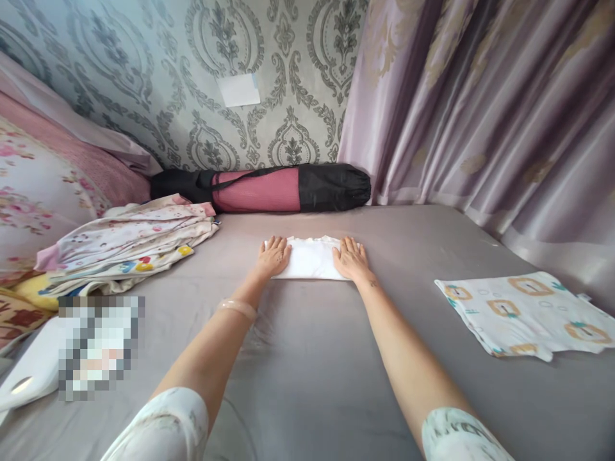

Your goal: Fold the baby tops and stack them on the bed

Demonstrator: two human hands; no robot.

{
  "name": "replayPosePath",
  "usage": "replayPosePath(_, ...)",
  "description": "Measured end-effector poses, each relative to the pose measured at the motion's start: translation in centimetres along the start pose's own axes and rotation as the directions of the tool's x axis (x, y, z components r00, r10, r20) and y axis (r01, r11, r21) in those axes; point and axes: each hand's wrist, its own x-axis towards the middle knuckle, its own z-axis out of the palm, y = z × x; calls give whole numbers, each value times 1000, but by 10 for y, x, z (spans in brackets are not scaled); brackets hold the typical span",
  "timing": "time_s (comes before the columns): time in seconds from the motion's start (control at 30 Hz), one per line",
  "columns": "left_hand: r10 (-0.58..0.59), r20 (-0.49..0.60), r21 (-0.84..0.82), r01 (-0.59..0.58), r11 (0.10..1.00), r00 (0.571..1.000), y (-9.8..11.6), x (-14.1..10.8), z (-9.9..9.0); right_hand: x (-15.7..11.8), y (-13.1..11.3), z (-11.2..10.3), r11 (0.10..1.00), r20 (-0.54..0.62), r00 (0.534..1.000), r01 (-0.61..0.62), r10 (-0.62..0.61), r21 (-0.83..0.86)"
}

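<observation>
A white folded cloth (311,259) lies flat on the grey bed sheet (307,371), wider than it is deep, with an uneven far edge. My left hand (275,256) rests palm down on its left end, fingers stretched forward. On the right end my right hand (352,257) lies flat in the same way, fingers slightly spread. Both hands press on the cloth without gripping it. Which kind of cloth or garment it is, I cannot tell. A pale bangle circles my left forearm.
A printed cloth (523,314) is spread at the right. Patterned clothes (134,240) are piled at the left, above a white object with a hole (38,358) and a blurred patch. A pink and black rolled bag (259,190) lies along the wall, beside the curtain (461,109).
</observation>
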Motion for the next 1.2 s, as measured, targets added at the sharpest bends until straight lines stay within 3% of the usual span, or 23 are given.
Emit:
replayPosePath(0.2, 18, 9, -18, -18, 1000, 1000, -5, 5, 1, 0, 0, 1, 1000, 12, 1000, -2, 2, 3)
replayPosePath(0.4, 14, 120, 36, -19, 999, 993, -18, 31, -20, 8, 7, -13, 995, -31, 997, 75, -76, -60)
replayPosePath(0.6, -39, 193, 10, 37, 999, 980, -23, 54, -38, 46, 23, -32, 992, 112, 990, 101, -91, -81)
replayPosePath(0.8, -27, 189, -51, 37, 998, 982, -30, 50, -49, 59, 27, -46, 993, 180, 977, 117, -114, -10)
replayPosePath(0.93, 72, 185, -273, -19, 962, 980, -42, 42, -60, 52, 32, -58, 982, 194, 964, 165, -180, 92)
replayPosePath(1.03, 177, 160, -546, -62, 836, 971, -50, 34, -75, 43, 39, -70, 951, 155, 961, 188, -230, 247)
replayPosePath(1.2, 256, 85, -720, -118, 684, 963, -50, 15, -109, 25, 47, -98, 825, 38, 951, 246, -307, 509)
